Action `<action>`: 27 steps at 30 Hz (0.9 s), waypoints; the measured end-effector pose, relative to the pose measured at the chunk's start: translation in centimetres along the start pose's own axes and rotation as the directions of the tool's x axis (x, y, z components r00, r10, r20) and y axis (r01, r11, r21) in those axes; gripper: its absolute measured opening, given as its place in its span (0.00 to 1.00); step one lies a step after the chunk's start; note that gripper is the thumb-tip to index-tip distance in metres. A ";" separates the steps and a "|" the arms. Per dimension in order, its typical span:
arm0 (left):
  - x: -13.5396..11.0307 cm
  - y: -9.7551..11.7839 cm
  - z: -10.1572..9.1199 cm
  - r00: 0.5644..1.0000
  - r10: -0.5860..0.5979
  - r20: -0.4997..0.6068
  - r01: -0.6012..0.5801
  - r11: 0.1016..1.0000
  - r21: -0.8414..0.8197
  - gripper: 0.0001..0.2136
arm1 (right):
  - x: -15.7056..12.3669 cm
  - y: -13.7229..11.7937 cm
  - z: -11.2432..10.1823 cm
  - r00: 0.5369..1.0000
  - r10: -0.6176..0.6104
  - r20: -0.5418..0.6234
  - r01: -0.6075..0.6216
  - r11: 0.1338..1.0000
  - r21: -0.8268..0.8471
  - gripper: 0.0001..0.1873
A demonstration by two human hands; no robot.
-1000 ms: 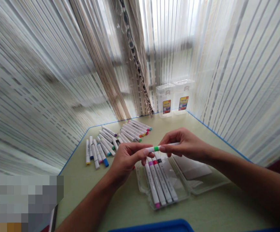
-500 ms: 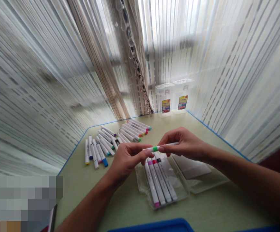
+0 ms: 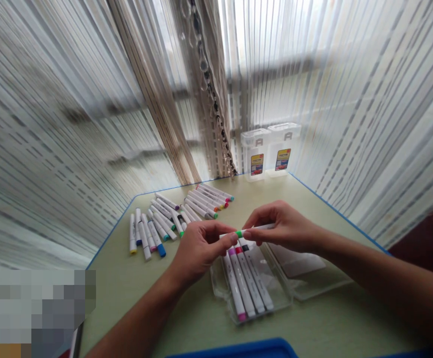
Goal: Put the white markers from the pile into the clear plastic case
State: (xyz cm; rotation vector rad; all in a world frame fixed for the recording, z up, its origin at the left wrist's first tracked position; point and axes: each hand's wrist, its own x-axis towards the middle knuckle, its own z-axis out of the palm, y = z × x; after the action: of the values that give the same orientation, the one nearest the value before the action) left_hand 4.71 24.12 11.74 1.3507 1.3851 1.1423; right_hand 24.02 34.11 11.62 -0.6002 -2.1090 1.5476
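Between both hands a white marker with a green band lies nearly level. My left hand pinches its left end, thumb and forefinger close to the green band. The marker's right part is gripped in my right hand, thumb on the near side. Just below the hands sits an open clear plastic case. Several white markers lie side by side in its left part, with purple, red and black bands showing near their upper ends. The fingers partly cover those upper ends.
Loose markers with colored ends are spread on the green table at the left and back. Two clear upright boxes with labels stand at the back edge by the string curtain. A blue object shows at the front edge.
My left hand's thumb and forefinger have slid slightly right along the marker, closer to the green band and the right hand. The right hand keeps its hold.
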 end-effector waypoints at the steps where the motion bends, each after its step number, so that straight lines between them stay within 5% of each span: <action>1: 0.0 0.0 0.0 1.000 -0.006 0.004 0.006 1.000 0.001 0.13 | 0.0 0.0 0.0 1.000 -0.002 -0.002 0.002 1.000 -0.005 0.18; 16: -0.1 0.2 0.4 0.998 0.059 -0.004 -0.059 0.998 -0.014 0.10 | -0.1 -0.3 0.5 0.998 0.030 -0.058 -0.031 0.999 -0.022 0.19; 27: -0.1 0.2 0.2 0.997 0.069 -0.041 -0.072 0.996 -0.061 0.10 | -0.4 0.1 0.5 0.999 0.028 0.023 -0.029 0.998 0.050 0.14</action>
State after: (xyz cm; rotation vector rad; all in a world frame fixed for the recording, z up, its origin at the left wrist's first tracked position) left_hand 4.99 24.00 11.87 1.3488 1.3276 1.2545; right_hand 24.03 33.53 11.32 -0.6005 -2.0801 1.6254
